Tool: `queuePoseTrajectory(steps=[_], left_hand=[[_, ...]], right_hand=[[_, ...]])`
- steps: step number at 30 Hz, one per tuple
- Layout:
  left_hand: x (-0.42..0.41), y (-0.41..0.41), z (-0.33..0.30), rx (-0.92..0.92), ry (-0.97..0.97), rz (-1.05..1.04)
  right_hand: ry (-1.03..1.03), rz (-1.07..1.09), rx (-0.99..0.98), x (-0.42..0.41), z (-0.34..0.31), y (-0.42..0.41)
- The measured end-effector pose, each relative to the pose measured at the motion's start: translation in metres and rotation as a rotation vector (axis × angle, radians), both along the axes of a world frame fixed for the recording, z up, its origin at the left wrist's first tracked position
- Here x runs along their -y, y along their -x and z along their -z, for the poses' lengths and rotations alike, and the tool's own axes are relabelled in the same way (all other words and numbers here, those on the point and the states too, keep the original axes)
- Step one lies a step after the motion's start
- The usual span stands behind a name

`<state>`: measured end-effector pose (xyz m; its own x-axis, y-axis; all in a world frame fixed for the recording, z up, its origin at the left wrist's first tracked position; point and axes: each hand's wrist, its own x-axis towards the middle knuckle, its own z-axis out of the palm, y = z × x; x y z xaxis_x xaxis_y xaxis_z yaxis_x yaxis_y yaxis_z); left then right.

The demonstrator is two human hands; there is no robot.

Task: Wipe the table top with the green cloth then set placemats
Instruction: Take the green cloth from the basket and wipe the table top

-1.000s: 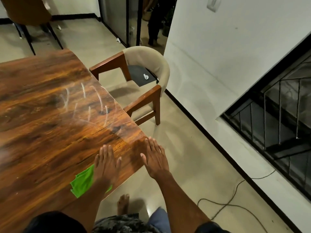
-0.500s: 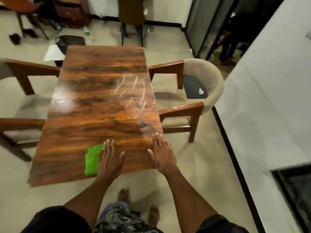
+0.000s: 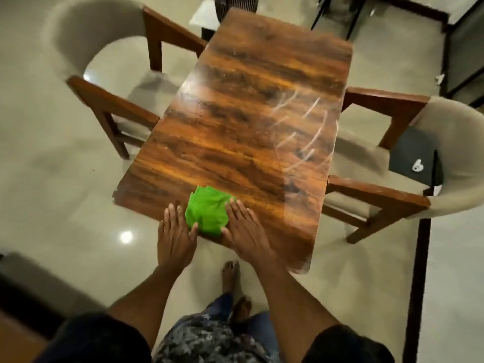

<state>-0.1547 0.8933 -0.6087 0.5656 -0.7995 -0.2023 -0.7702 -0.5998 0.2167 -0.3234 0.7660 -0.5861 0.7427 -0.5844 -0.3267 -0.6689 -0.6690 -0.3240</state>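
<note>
The green cloth (image 3: 207, 212) is a bright, crumpled, loosely folded wad with creases across its top. It lies on the wooden table top (image 3: 243, 142) close to the near edge, left of the middle, between the 2 hands.

The left hand (image 3: 175, 235) lies flat at the cloth's left side, fingers straight and slightly spread, pointing toward the far end. Its thumb touches the cloth's near-left edge; the palm overhangs the table's near edge. The right hand (image 3: 245, 233) lies flat at the cloth's right side, fingers straight and close together. Its fingers lie against the cloth's right edge and its thumb touches the near-right corner. Neither hand curls round the cloth; both simply press against its sides.

The table top is glossy brown wood with dark grain bands. Pale curved streaks (image 3: 305, 132) mark its right half, well apart from the cloth.

On the left stands an armchair (image 3: 110, 74) with a beige curved back and wooden arms, pushed near the table's left edge. On the right stands a matching armchair (image 3: 408, 158); a dark flat item (image 3: 412, 157) leans against its backrest, and a small white object (image 3: 417, 165) rests on that item. Bare feet (image 3: 231, 273) show on the pale tiled floor (image 3: 65, 179) below the near edge.
</note>
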Motion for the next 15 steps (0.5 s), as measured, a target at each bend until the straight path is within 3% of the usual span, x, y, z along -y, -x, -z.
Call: queuePoseTrajectory(steps=[6, 15], left_hand=[[0.009, -0.007, 0.004, -0.017, 0.013, -0.126], [0.014, 0.046, 0.017, -0.131, -0.022, -0.439]], right_hand=[[-0.015, -0.173, -0.057, 0.021, 0.025, -0.028], [0.018, -0.507, -0.127, 0.06, 0.035, -0.079]])
